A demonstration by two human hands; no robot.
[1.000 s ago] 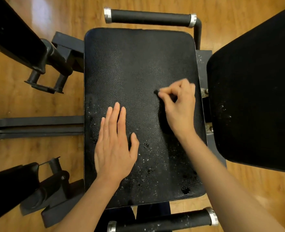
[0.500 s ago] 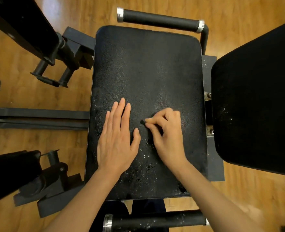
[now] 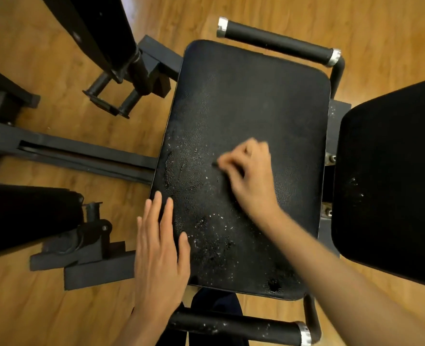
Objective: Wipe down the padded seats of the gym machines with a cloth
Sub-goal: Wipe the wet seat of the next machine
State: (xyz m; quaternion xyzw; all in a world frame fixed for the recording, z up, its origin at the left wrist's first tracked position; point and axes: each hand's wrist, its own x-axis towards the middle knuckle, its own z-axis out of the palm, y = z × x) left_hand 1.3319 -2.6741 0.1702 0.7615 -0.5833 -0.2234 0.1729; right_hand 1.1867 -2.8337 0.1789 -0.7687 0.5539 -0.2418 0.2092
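Note:
The black padded seat (image 3: 243, 96) fills the middle of the view, speckled with white droplets and wet patches on its near left half. My right hand (image 3: 251, 181) is over the seat's middle, blurred by motion, its fingers curled and pinching a small dark cloth whose tip (image 3: 215, 164) sticks out to the left; the rest is hard to tell from the black seat. My left hand (image 3: 160, 250) lies flat with straight fingers on the seat's near left edge.
A black backrest pad (image 3: 391, 183) stands close on the right. Foam-covered handles run along the far side (image 3: 276, 43) and the near side (image 3: 236, 325) of the seat. Dark machine frame bars (image 3: 69, 156) and another black pad (image 3: 24, 216) crowd the wooden floor on the left.
My left hand has slid from the seat's middle to its near left edge. My right hand swept toward me and to the left, then back toward the middle, still pinching the cloth.

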